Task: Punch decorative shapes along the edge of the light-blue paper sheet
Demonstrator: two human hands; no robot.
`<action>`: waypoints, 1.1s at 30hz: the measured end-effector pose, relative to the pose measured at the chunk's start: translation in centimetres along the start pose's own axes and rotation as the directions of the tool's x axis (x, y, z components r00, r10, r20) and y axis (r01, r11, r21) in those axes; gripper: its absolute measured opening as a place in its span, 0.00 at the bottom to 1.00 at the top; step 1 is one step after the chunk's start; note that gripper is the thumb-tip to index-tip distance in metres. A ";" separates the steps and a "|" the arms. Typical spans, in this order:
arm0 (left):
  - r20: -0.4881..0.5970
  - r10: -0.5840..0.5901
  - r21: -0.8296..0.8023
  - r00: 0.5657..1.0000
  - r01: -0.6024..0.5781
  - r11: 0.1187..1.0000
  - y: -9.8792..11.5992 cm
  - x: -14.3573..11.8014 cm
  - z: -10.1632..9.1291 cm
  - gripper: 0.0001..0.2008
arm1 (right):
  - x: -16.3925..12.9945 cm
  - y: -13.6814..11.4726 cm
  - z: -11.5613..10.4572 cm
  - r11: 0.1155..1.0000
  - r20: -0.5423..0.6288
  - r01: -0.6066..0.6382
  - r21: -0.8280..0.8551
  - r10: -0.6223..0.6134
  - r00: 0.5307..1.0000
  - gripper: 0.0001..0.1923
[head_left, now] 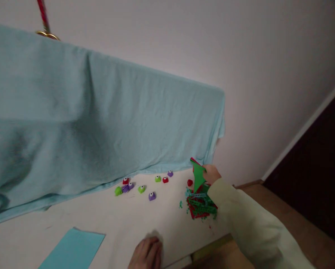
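Observation:
My right hand (211, 173) pinches a folded green and red sheet (199, 177), paper or thin foam, held up on its edge. Below it lies a pile of green cut strips (202, 206) on a red sheet (194, 213), with a light blue perforated strip (197, 194) across the top. Small green scraps are scattered around the pile. Left of the held sheet is a small red piece (190, 182). My left hand (146, 254) rests on the table at the bottom, fingers curled together; its palm side is hidden.
Several small green, red and purple pieces with eye-like dots (141, 189) lie mid-table. A light blue sheet (73, 249) is at the lower left. A pale blue cloth (122, 112) hangs behind the white table (100, 209). The table's front edge runs near my right sleeve.

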State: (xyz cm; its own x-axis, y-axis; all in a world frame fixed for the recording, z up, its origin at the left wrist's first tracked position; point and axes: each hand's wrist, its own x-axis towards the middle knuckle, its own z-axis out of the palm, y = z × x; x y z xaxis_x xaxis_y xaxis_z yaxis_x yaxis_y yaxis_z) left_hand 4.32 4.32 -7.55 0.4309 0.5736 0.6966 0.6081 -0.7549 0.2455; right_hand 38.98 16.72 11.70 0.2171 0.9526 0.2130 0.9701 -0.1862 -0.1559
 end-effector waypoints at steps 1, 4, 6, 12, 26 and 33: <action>-0.010 -0.003 0.003 1.000 0.003 1.000 0.1 0.0 0.0 0.11 | 0.5 -0.9 0.7 1.000 0.014 -0.028 0.001 0.028 1.000 0.13; -0.001 0.002 -0.005 1.000 -0.002 1.000 0.2 -0.2 -0.1 0.11 | 1.4 -2.9 2.2 0.999 0.039 -0.028 0.032 0.027 0.999 0.10; 0.031 -0.007 -0.012 0.999 0.008 1.000 0.3 -0.2 -0.3 0.11 | 1.8 -3.7 2.6 0.997 0.058 0.007 0.071 -0.011 0.998 0.09; 0.058 -0.043 -0.032 0.997 0.045 0.998 0.4 0.0 -0.7 0.11 | 2.1 -4.5 1.2 0.973 0.046 0.129 0.193 -0.140 0.989 0.14; 0.101 -0.018 0.091 0.995 0.009 0.996 0.9 -0.6 -0.9 0.12 | -8.4 12.4 -8.3 0.847 0.578 0.138 0.514 -0.461 0.674 0.14; 0.142 0.025 0.193 0.989 -0.053 0.980 0.7 -1.0 -0.7 0.15 | -5.8 16.0 -5.3 0.863 0.724 -0.019 0.505 -0.411 0.555 0.25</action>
State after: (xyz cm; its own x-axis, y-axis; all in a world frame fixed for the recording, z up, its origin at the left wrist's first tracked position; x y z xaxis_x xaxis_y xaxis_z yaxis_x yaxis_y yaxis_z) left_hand 3.84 3.02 -7.63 0.5368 0.5937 0.5995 0.7018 -0.7086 0.0734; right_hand 53.80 6.94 13.07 -0.3567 0.7790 -0.5157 0.7782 -0.0577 -0.6254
